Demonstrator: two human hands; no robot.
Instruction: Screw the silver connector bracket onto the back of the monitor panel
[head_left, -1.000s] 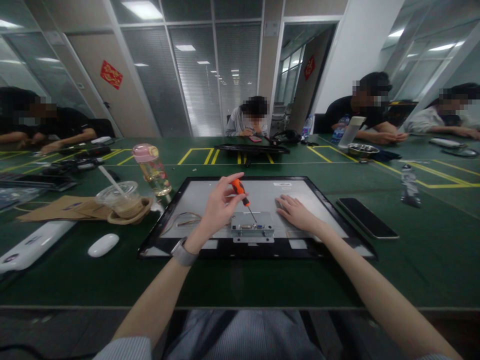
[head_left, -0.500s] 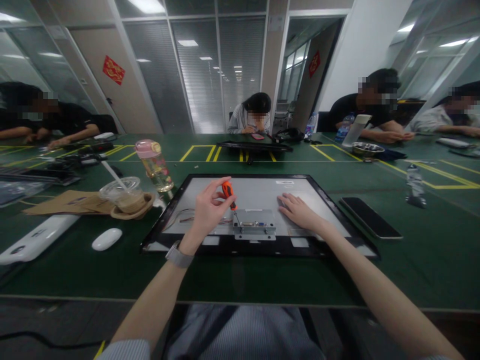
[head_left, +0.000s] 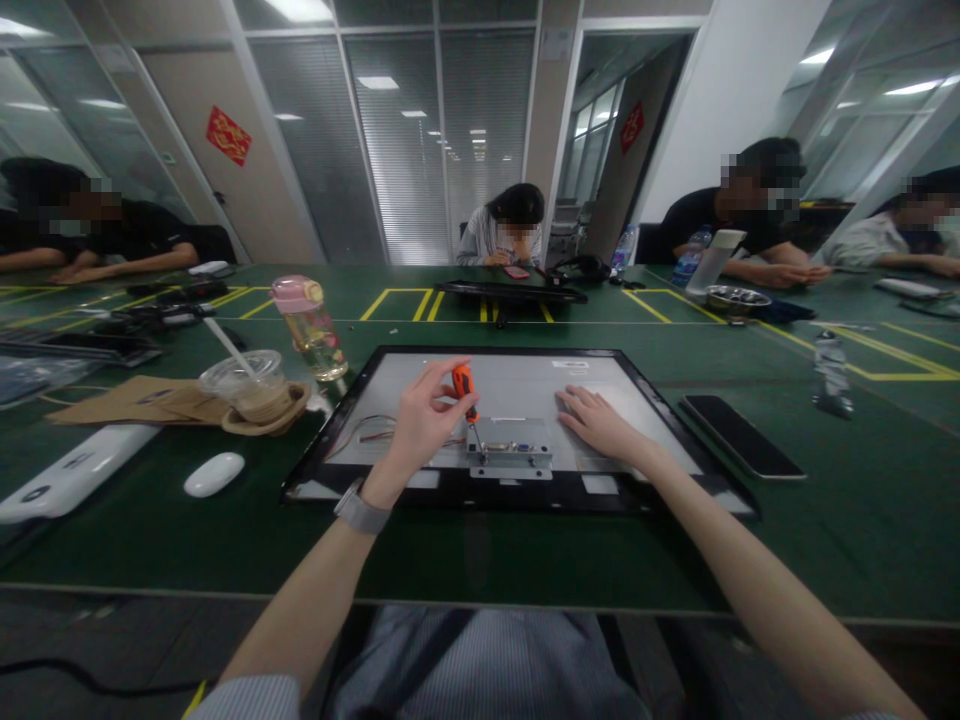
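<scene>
My left hand grips the orange and black handle of a screwdriver between thumb and fingers. Its thin shaft slants down to the left part of a metal bracket with connector ports. Whether the tip sits in a screw is too small to tell. The bracket lies on the grey back of a black-framed display panel, which rests flat on the table. My right hand lies flat on the panel, right of the bracket, fingers spread. Thin wires run on the panel beside my left hand.
On the green table, a black phone lies right of the panel. To the left are a white mouse-shaped case, an iced drink cup and a pink-lidded bottle. Several people sit across the table.
My left hand and the screwdriver handle have shifted slightly right, the handle standing a little more tilted. My right hand stays in place. A person at far left has drawn a hand back.
</scene>
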